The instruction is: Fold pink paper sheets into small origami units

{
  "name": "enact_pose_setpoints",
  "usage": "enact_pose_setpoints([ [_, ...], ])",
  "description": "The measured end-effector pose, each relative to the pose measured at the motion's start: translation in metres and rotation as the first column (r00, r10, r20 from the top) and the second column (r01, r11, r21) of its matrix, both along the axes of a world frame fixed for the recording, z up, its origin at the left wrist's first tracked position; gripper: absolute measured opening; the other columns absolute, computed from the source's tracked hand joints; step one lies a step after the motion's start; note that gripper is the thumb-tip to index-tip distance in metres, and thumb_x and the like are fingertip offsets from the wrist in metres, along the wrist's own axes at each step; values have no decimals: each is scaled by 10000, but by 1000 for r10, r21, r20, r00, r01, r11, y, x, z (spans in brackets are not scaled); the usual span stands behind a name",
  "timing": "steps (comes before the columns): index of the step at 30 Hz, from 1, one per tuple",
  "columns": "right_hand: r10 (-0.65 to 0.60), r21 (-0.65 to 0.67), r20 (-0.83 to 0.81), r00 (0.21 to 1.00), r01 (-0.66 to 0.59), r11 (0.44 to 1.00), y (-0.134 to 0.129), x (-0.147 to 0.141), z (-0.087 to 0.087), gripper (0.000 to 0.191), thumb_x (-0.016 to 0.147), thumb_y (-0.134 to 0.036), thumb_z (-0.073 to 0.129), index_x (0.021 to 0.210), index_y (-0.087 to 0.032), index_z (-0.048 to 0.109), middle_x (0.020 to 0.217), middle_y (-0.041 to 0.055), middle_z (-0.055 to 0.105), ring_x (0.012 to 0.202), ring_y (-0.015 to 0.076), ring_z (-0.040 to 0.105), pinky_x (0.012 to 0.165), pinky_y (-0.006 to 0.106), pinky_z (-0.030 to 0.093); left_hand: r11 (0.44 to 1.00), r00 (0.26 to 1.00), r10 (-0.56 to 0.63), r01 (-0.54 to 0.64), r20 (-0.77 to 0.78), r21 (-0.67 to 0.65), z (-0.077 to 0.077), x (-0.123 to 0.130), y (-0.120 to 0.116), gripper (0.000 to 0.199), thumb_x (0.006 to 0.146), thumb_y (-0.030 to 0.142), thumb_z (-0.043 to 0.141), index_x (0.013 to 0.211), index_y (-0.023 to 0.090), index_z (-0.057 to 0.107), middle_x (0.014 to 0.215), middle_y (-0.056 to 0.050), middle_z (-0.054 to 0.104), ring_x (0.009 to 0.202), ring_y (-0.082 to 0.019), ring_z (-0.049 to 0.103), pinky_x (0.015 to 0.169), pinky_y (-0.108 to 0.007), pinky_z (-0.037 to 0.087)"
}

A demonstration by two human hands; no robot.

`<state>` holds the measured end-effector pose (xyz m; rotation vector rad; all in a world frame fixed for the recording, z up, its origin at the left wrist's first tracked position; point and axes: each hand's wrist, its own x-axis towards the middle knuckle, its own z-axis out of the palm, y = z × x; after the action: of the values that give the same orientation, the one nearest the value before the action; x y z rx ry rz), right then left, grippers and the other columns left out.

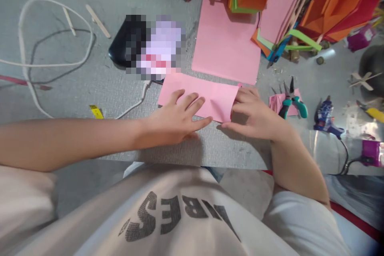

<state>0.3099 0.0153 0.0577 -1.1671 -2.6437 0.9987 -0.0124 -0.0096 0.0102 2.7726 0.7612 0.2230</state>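
A folded strip of pink paper (207, 92) lies on the grey table in front of me, its right end slightly raised. My left hand (184, 114) rests on the strip, fingers spread and pressing down, the thumb low near the table. At the strip's right end is my right hand (255, 114). Its fingers reach in at the paper's edge with the tips partly hidden, and its thumb stretches apart along the lower edge. Just beyond the strip is a larger pink sheet (226, 48).
Left of the sheet lie a black case (126, 44), a blurred phone (163, 44) and a white cable (22, 32). To the right are pliers (295, 104) on pink scraps and a blue glue gun (325, 116). Orange paper shapes (333, 8) stand at the back right.
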Motion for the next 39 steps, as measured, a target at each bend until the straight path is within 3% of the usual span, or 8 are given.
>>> enact_pose_setpoints([
  [3,-66,72,-64,996,71,995,-9,-3,-10,154,1059,-417,748,991,-299,820,1323,109,805,1307,418,688,1186,651,468,999,1000,-10,8,-30,-50,2,-1,0,828,944,570,961,1682,382,636,1821,-207,553,1679,-523,502,1344,-841,385],
  [8,-115,79,-159,981,129,989,-22,-18,-19,292,1089,-362,640,811,-273,628,945,80,743,1055,340,713,1042,573,492,995,1000,-2,1,-16,-95,2,0,-10,1011,831,731,1005,1692,358,628,1845,-195,520,1739,-553,428,1400,-858,319],
  [10,-126,84,-203,971,146,986,-23,-21,-21,308,1113,-358,609,818,-271,591,890,63,718,1005,318,713,1033,562,480,996,1000,-4,3,-4,-94,1,-1,-12,1030,827,767,995,1695,356,621,1851,-192,510,1744,-554,422,1408,-858,313],
  [17,16,117,-92,996,-5,993,-14,-8,-27,393,1011,-620,831,857,-279,712,1132,118,782,1200,402,702,1078,596,506,987,1000,-28,29,7,-156,3,-1,-8,1016,791,693,1042,1657,350,634,1872,-174,483,1751,-568,383,1407,-874,251],
  [24,93,239,-143,985,-57,969,-11,-3,-33,368,1146,-552,739,907,-272,746,1055,85,799,1046,296,745,983,494,549,989,995,-83,75,-55,-129,5,3,-1,977,830,693,999,1661,347,619,1943,-151,392,1708,-589,378,1372,-863,252],
  [30,188,392,-286,940,-65,918,-8,-7,-41,298,1156,-500,758,976,-262,752,1001,57,803,962,253,753,896,439,563,987,984,-147,139,-102,-76,7,8,8,984,910,788,886,1702,276,603,1935,-279,340,1655,-597,410,1284,-779,357],
  [33,201,402,-301,932,-68,913,-7,-8,-43,241,1162,-453,753,1024,-256,761,1029,65,811,962,254,754,884,436,558,987,982,-154,148,-106,-65,8,8,8,1003,938,814,848,1741,276,580,1895,-308,388,1651,-596,416,1283,-767,344],
  [39,165,373,-309,937,-40,927,-8,-11,-45,201,1175,-454,723,1120,-266,765,1045,72,820,963,265,753,883,445,544,994,993,-109,109,-45,-1,4,1,-1,963,959,757,862,1761,308,572,1791,-270,537,1604,-540,486,1305,-755,325],
])
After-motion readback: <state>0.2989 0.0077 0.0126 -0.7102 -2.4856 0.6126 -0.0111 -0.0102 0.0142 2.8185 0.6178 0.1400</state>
